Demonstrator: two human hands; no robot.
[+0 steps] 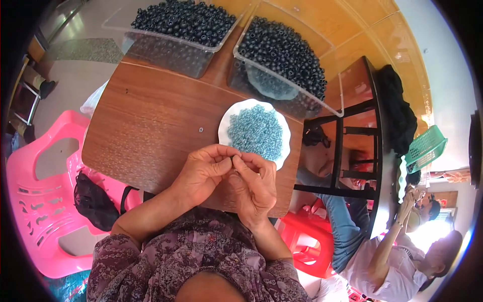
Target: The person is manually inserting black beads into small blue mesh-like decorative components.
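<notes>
My left hand [204, 168] and my right hand [255, 183] meet over the table's near part, fingertips pinched together. Between them shows a small dark bead [232, 157], mostly covered by the fingers. Just beyond my right hand sits a white scalloped plate [225, 113], heaped with tiny light-blue glassy beads [255, 132]. One small pale bead [201, 130] lies alone on the brown wooden table [146, 110], past my left hand.
Two clear plastic bins, a left one [176, 59] and a right one [287, 83], hold dark round beads at the far edge. A pink chair [30, 201] stands left, a red stool [309, 236] right. Another person [387, 267] sits at a dark table on the right.
</notes>
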